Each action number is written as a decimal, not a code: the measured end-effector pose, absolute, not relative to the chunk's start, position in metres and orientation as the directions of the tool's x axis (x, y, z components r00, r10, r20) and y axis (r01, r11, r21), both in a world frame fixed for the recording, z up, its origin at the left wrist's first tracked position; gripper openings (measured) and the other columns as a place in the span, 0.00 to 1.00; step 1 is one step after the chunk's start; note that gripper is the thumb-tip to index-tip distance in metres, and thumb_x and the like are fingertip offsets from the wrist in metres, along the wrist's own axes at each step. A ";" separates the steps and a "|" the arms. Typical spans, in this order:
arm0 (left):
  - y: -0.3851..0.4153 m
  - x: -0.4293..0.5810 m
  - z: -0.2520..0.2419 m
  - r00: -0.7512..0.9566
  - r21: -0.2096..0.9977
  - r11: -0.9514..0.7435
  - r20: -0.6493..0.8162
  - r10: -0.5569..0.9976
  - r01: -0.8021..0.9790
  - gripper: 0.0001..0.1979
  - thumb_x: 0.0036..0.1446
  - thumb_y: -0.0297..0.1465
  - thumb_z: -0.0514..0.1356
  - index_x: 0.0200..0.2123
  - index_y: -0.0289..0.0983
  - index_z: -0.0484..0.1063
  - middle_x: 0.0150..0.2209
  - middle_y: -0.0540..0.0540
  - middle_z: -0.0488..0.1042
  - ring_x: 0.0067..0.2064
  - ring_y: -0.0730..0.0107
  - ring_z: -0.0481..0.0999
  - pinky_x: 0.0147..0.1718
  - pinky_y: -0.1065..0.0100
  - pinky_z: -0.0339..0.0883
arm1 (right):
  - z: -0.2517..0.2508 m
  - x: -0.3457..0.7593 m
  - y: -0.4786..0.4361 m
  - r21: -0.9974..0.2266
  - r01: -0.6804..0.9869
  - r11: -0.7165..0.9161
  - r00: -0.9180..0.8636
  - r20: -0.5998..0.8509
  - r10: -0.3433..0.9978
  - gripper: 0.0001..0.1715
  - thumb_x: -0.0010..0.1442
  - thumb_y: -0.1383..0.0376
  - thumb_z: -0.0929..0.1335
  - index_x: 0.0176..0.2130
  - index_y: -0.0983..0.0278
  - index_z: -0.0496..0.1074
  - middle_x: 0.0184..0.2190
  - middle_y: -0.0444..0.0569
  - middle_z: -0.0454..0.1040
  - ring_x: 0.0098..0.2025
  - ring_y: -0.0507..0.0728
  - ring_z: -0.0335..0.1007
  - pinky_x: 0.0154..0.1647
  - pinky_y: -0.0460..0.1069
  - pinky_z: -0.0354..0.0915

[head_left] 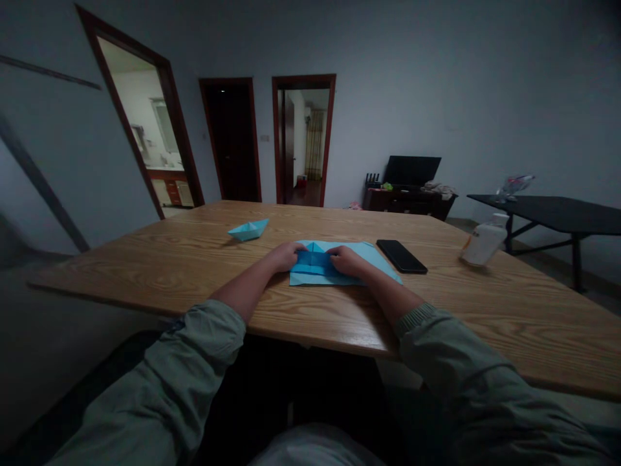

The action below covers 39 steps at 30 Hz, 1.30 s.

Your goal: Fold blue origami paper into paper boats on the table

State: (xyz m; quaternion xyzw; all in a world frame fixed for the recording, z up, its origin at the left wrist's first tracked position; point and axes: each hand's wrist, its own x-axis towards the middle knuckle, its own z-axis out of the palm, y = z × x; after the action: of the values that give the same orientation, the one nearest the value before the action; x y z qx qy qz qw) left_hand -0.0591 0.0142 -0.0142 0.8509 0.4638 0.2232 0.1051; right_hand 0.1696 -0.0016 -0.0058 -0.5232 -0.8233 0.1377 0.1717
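Between my hands is a darker blue sheet of folded paper [314, 259], with a pointed top and a flat band along its lower edge. It lies over lighter blue paper [376, 257] spread on the table. My left hand [286, 256] grips the folded paper's left side, its fingers closed on the edge. On the opposite side my right hand [345, 260] is closed on the right edge, the thumb and fingers pinching it. A light blue paper boat [249, 230] stands apart, farther off to the left.
The wooden table [194, 259] carries a black phone [401, 256] right of the paper and a whitish bottle [484, 241] farther right. A dark side table [563, 213] stands beyond. A television [412, 171] rests on a cabinet by the far wall.
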 end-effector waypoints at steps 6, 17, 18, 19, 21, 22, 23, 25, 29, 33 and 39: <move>0.023 -0.065 -0.021 0.420 0.358 -0.552 0.384 0.822 0.753 0.21 0.51 0.22 0.52 0.47 0.37 0.74 0.48 0.43 0.75 0.49 0.65 0.72 0.52 0.68 0.62 | -0.010 0.171 0.002 -0.426 0.839 0.340 -0.270 0.217 0.938 0.22 0.55 0.67 0.62 0.48 0.63 0.73 0.36 0.49 0.77 0.33 0.53 0.69 0.33 0.44 0.60; 0.014 -0.071 -0.014 0.359 0.350 -0.436 0.265 0.895 0.829 0.23 0.44 0.45 0.64 0.42 0.38 0.76 0.42 0.41 0.77 0.41 0.57 0.74 0.40 0.66 0.65 | -0.013 0.179 0.002 -0.270 0.913 0.306 -0.249 0.225 0.942 0.22 0.54 0.60 0.67 0.49 0.62 0.72 0.38 0.51 0.77 0.35 0.55 0.70 0.34 0.46 0.61; 0.014 -0.070 -0.014 0.349 0.366 -0.425 0.258 0.901 0.828 0.25 0.43 0.46 0.64 0.43 0.38 0.76 0.42 0.41 0.77 0.41 0.57 0.75 0.39 0.66 0.65 | -0.013 0.178 0.002 -0.253 0.914 0.317 -0.261 0.231 0.937 0.22 0.55 0.59 0.67 0.49 0.62 0.72 0.39 0.52 0.76 0.36 0.55 0.71 0.35 0.46 0.61; 0.014 -0.069 -0.013 0.331 0.384 -0.407 0.249 0.910 0.829 0.27 0.42 0.46 0.65 0.45 0.38 0.75 0.41 0.41 0.77 0.41 0.57 0.75 0.39 0.67 0.65 | -0.012 0.176 0.001 -0.237 0.915 0.327 -0.272 0.235 0.933 0.22 0.55 0.57 0.67 0.49 0.61 0.72 0.40 0.52 0.76 0.36 0.56 0.71 0.35 0.47 0.61; 0.014 -0.068 -0.013 0.292 0.425 -0.363 0.225 0.930 0.829 0.32 0.39 0.46 0.67 0.48 0.39 0.73 0.41 0.42 0.77 0.40 0.59 0.75 0.37 0.68 0.65 | -0.011 0.175 0.000 -0.216 0.916 0.337 -0.286 0.236 0.929 0.23 0.55 0.54 0.67 0.49 0.61 0.72 0.41 0.53 0.76 0.38 0.57 0.71 0.36 0.47 0.61; 0.014 -0.068 -0.012 0.275 0.444 -0.343 0.212 0.938 0.828 0.34 0.37 0.47 0.67 0.50 0.39 0.72 0.40 0.42 0.77 0.39 0.59 0.75 0.36 0.68 0.65 | -0.011 0.174 0.000 -0.212 0.918 0.335 -0.286 0.232 0.930 0.24 0.55 0.53 0.67 0.49 0.62 0.72 0.41 0.53 0.76 0.39 0.58 0.71 0.37 0.47 0.62; 0.014 -0.068 -0.012 0.263 0.460 -0.325 0.196 0.945 0.826 0.36 0.36 0.47 0.68 0.51 0.39 0.71 0.40 0.42 0.76 0.38 0.59 0.75 0.35 0.68 0.65 | -0.010 0.174 -0.001 -0.213 0.919 0.332 -0.284 0.227 0.932 0.25 0.55 0.53 0.67 0.49 0.62 0.72 0.42 0.54 0.76 0.39 0.58 0.71 0.37 0.47 0.62; 0.014 -0.068 -0.011 0.249 0.493 -0.301 0.169 0.954 0.816 0.39 0.34 0.46 0.69 0.52 0.38 0.70 0.40 0.41 0.76 0.38 0.59 0.75 0.33 0.68 0.65 | -0.010 0.174 -0.002 -0.226 0.918 0.327 -0.280 0.216 0.935 0.26 0.55 0.52 0.67 0.49 0.63 0.73 0.42 0.54 0.76 0.39 0.58 0.72 0.38 0.48 0.62; 0.014 -0.070 -0.010 0.266 0.646 -0.300 0.152 0.952 0.702 0.39 0.31 0.43 0.71 0.50 0.38 0.71 0.40 0.42 0.76 0.39 0.60 0.75 0.34 0.68 0.67 | -0.009 0.177 -0.002 -0.286 0.905 0.316 -0.261 0.213 0.941 0.29 0.54 0.48 0.68 0.49 0.63 0.73 0.43 0.55 0.76 0.41 0.59 0.72 0.39 0.48 0.63; 0.010 -0.072 -0.004 0.406 0.858 -0.324 0.152 0.901 0.398 0.31 0.36 0.43 0.69 0.44 0.35 0.74 0.39 0.44 0.77 0.40 0.61 0.75 0.37 0.65 0.69 | -0.005 0.178 -0.005 -0.445 0.847 0.291 -0.226 0.195 0.954 0.33 0.52 0.45 0.68 0.49 0.64 0.72 0.42 0.54 0.77 0.39 0.59 0.72 0.38 0.48 0.64; 0.001 -0.071 0.003 0.442 0.919 -0.280 0.136 0.886 0.277 0.29 0.39 0.46 0.68 0.42 0.34 0.76 0.37 0.43 0.78 0.35 0.64 0.75 0.34 0.65 0.70 | 0.007 0.174 -0.016 -0.714 0.559 0.421 -0.349 0.258 0.901 0.27 0.53 0.46 0.68 0.41 0.64 0.76 0.37 0.47 0.78 0.36 0.56 0.71 0.35 0.47 0.65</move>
State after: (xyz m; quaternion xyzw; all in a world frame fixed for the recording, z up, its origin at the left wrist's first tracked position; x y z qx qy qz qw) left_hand -0.0713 0.0012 0.0026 0.7231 0.4024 0.3420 0.4452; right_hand 0.1740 -0.0163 0.0065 -0.4692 -0.7780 0.2629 0.3246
